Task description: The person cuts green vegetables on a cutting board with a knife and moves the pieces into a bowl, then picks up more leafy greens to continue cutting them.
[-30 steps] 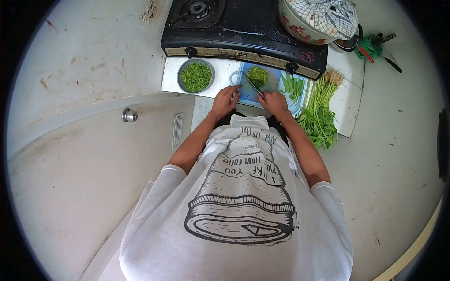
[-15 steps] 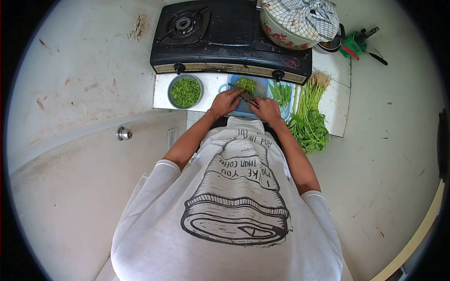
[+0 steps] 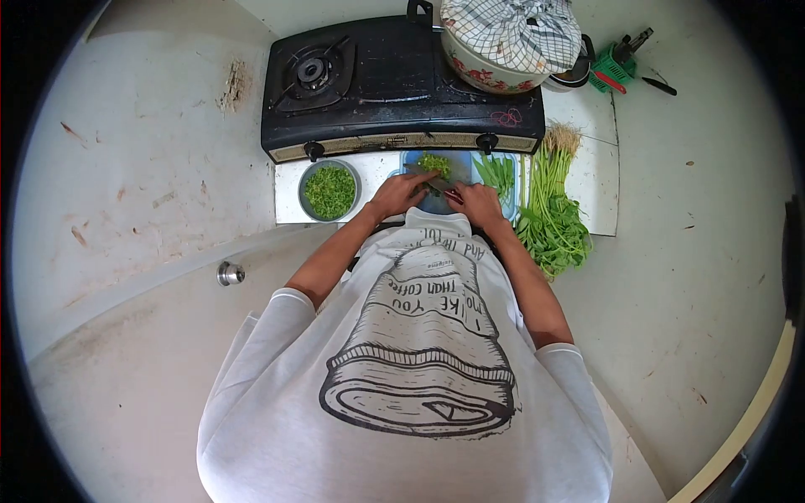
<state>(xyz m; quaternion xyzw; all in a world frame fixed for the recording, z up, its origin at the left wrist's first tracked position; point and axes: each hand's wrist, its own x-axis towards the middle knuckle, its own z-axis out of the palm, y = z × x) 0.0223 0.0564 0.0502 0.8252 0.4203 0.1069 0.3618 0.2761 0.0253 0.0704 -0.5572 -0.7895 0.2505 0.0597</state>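
Right hand (image 3: pixel 479 204) curled round knife (image 3: pixel 453 194), left hand (image 3: pixel 397 195) half-curled, hold unclear, stove (image 3: pixel 394 88) just beyond, bowl (image 3: pixel 303 198), greens (image 3: pixel 552 210) alongside

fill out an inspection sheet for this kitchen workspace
Surface: white counter, partly covered
Job's things: knife over blue board; chopped greens there, more in gray bowl; leafy bunch on the right
Clutter: green basket with utensils; slim dark item beside it
Grips: right grip holds the knife; left grip is near the blade
Cables: nothing seen
Surroundings: black stove behind the board, cloth-covered pot on it; marked wall on the left
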